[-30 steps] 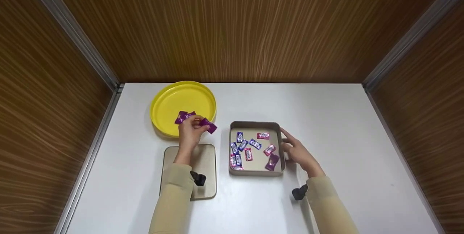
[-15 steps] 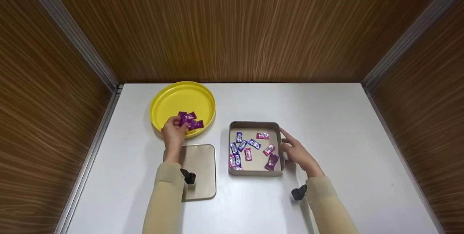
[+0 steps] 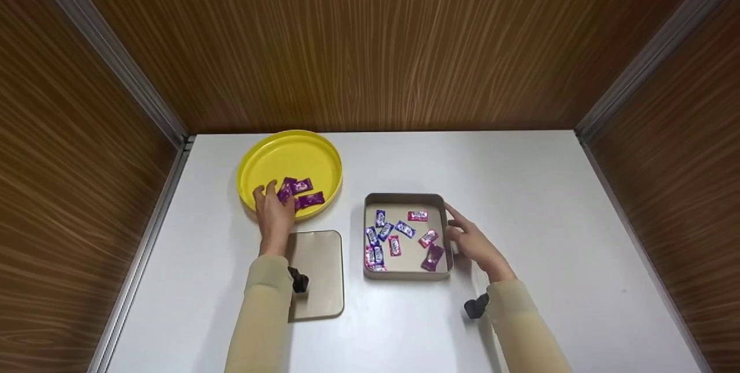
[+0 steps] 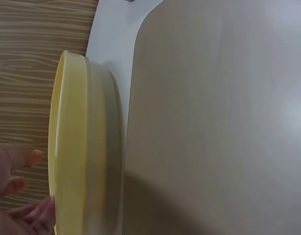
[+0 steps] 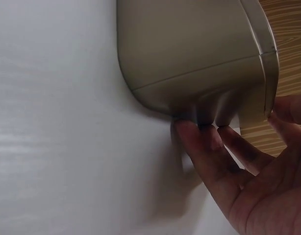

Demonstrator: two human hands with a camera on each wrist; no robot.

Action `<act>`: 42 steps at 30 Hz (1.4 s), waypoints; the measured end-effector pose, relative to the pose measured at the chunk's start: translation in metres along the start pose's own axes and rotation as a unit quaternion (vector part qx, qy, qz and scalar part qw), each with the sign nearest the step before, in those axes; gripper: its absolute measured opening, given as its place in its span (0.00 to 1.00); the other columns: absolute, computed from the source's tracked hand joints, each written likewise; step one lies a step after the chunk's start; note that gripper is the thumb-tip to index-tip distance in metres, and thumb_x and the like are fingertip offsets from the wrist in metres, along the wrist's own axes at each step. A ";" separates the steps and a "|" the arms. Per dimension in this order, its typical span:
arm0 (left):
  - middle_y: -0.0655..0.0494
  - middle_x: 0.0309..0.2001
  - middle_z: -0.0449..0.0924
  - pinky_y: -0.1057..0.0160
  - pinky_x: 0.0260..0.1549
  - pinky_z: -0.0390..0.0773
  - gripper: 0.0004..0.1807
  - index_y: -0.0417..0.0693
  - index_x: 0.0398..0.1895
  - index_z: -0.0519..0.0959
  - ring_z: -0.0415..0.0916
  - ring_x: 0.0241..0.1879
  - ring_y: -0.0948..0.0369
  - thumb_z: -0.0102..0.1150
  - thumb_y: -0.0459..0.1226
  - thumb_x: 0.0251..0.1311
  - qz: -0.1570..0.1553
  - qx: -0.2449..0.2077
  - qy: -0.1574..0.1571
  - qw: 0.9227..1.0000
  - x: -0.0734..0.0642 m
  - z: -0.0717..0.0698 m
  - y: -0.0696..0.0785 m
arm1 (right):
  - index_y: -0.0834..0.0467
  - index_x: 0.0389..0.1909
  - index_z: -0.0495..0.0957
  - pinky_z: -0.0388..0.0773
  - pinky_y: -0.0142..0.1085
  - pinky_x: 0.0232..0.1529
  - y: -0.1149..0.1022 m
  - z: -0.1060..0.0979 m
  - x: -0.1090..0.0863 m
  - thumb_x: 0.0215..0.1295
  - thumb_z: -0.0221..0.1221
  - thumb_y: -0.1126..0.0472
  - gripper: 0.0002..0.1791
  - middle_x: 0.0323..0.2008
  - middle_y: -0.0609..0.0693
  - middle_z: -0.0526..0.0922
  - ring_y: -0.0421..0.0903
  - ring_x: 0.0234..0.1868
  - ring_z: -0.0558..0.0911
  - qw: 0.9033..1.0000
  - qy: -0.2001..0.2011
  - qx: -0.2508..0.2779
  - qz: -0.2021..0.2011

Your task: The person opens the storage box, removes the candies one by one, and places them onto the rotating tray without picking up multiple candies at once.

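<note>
Several purple candies [image 3: 302, 186]: just right of your left grip [image 3: 274, 215], held wide, in the yellow tray [image 3: 289, 160].
Tin box [image 3: 408, 275]: your right grip [image 3: 473, 242], loosely extended, touches its side.

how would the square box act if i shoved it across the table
The square box would probably slide rather than tip, being low and broad. It looks smooth and metallic, so likely stiff. The loose candies inside might shift.
</note>
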State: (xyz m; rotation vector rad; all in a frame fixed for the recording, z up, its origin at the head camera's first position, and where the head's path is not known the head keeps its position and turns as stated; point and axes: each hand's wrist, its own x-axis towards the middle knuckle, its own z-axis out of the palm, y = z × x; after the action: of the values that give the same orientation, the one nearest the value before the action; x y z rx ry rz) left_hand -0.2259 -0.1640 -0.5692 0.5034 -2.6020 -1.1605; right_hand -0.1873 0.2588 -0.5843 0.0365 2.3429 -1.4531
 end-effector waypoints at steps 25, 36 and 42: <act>0.36 0.70 0.58 0.43 0.61 0.66 0.40 0.45 0.70 0.67 0.61 0.66 0.41 0.69 0.49 0.56 0.191 0.053 -0.098 0.975 -0.050 0.027 0.048 | 0.41 0.77 0.50 0.59 0.66 0.63 0.001 -0.001 -0.001 0.75 0.46 0.59 0.33 0.68 0.65 0.64 0.67 0.66 0.65 1.000 0.000 -0.005 -0.002; 0.40 0.67 0.64 0.44 0.65 0.59 0.41 0.48 0.70 0.67 0.64 0.64 0.42 0.68 0.52 0.56 0.257 0.093 -0.191 0.943 -0.091 0.058 0.079 | 0.41 0.78 0.50 0.58 0.66 0.63 0.001 -0.003 -0.002 0.75 0.45 0.59 0.33 0.68 0.65 0.64 0.67 0.66 0.66 1.000 -0.002 0.003 -0.006; 0.39 0.68 0.64 0.46 0.64 0.63 0.38 0.46 0.70 0.67 0.63 0.65 0.43 0.64 0.54 0.60 0.290 0.115 -0.219 0.924 -0.106 0.073 0.089 | 0.44 0.78 0.49 0.51 0.67 0.65 0.000 -0.002 -0.002 0.75 0.46 0.60 0.33 0.68 0.67 0.64 0.68 0.67 0.64 1.000 -0.001 0.004 -0.014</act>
State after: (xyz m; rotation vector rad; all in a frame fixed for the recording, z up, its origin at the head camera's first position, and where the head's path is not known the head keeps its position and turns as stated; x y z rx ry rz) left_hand -0.1743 -0.0170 -0.5590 -0.5359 -2.9503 -0.8316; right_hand -0.1864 0.2613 -0.5830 0.0048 2.3456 -1.4743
